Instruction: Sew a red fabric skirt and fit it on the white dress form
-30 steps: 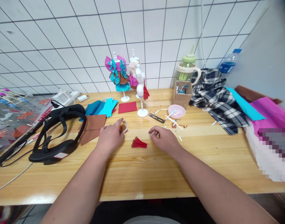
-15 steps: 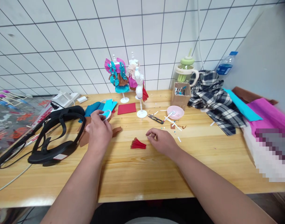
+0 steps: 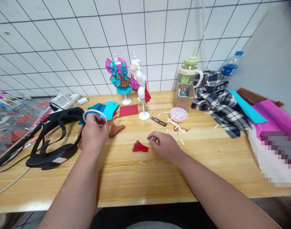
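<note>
My left hand (image 3: 94,133) is closed on a white ring (image 3: 95,111), probably a roll of tape, above brown and turquoise crepe paper (image 3: 110,109). My right hand (image 3: 165,144) hovers at or rests on the table with curled fingers; whether they pinch anything is too small to tell. Just left of its fingertips lies a pleated red paper fan (image 3: 140,146) with a brown edge. Behind stands a bare white mannequin (image 3: 141,90), beside a flat red paper piece (image 3: 128,110). Black snips (image 3: 159,121) lie to its right.
A black headset (image 3: 57,140) with cables lies at left. Dressed mannequins (image 3: 120,76) stand at the back. At right are a pink dish (image 3: 179,114), a cardboard box (image 3: 184,97), a green-lidded cup (image 3: 190,68), plaid cloth (image 3: 214,98) and paper scraps (image 3: 180,127).
My left hand has moved left with the white ring, which now shows more fully, uncovering more brown paper. My right hand has barely moved.
</note>
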A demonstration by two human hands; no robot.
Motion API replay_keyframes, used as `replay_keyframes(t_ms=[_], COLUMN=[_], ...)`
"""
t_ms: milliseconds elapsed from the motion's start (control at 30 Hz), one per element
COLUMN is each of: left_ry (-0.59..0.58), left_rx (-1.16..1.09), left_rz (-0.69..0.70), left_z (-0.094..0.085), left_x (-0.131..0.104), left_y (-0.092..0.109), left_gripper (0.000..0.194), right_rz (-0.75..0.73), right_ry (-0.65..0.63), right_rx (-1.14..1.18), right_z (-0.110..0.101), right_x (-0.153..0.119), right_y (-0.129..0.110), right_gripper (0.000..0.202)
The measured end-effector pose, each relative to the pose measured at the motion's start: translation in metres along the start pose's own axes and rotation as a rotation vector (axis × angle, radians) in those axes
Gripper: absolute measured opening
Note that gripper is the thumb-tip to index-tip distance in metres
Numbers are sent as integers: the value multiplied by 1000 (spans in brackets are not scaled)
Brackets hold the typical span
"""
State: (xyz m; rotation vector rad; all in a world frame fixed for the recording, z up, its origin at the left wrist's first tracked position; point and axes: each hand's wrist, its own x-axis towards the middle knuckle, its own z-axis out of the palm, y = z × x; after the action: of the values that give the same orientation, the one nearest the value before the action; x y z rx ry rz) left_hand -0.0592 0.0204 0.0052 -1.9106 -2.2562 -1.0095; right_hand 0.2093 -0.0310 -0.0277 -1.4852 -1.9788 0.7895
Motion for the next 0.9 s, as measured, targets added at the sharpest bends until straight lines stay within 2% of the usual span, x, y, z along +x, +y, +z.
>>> replay_keyframes(t_ms=[367, 600, 700, 833, 900], left_ry=[91, 193, 187, 242, 177], left_rx=[-27, 78, 84, -16, -155], left_rz=[60, -22, -61, -20, -11], left_z=[0, -7, -10, -9, -7], left_x=[-7, 8, 9, 7, 7], left_y=[12, -10, -16, -11, -8], left_gripper=[22, 30, 32, 24, 30], right_rz=[-12, -17, -14, -23, -35], right_ry=[7, 5, -2, 3, 4], right_rx=[-8, -8, -7, -13, -16], right_z=[-1, -1, -2, -1, -1], right_x=[-1, -1, -1, -1, -1], right_y=[-1, 0, 0, -2, -2], right_gripper=[18, 18, 18, 18, 18])
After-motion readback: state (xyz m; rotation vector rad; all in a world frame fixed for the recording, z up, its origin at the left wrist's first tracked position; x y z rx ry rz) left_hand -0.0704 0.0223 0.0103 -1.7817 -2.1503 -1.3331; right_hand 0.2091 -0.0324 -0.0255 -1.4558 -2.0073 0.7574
